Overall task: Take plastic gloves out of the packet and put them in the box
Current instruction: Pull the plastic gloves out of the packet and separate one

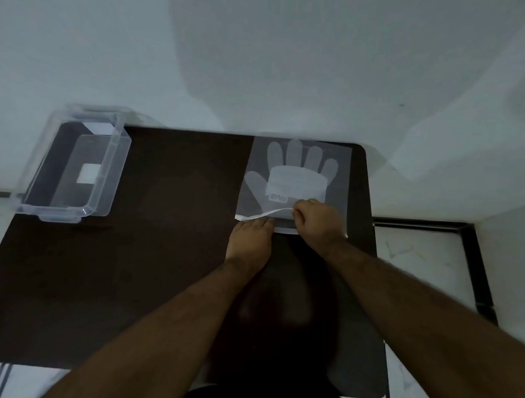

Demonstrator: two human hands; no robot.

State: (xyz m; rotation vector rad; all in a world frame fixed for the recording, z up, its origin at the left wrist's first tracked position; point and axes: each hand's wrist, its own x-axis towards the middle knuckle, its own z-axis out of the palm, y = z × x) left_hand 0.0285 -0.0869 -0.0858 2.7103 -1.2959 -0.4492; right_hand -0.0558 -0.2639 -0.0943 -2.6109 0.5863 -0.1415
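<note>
Nearest to me, my left hand lies flat on the dark table, fingers pressed together and pointing away, their tips pinning the near edge of the packet. Just to the right of those fingertips, my right hand is curled into a pinch, thumb and forefinger closed on a thin white strip that lifts off the packet's near edge and runs leftward, over my left fingertips, to the packet's near left corner. I judge this to be the seal or tear strip coming away, though in this dim light I cannot tell whether the mouth is open yet. Beyond both sets of fingers the packet lies flat, and through its cloudy front I see the plastic gloves inside, a hand shape with its fingers pointing away from me. Far off to the left of my left hand, well apart from the packet, the clear box stands at the table's far left corner, holding no gloves that I can see. What could go wrong: if my left fingertips ease up, the pull could drag the whole slippery packet toward me; a jerk could snap the strip short, leaving the mouth half sealed; and tearing too deep could rip the thin gloves beneath.
</note>
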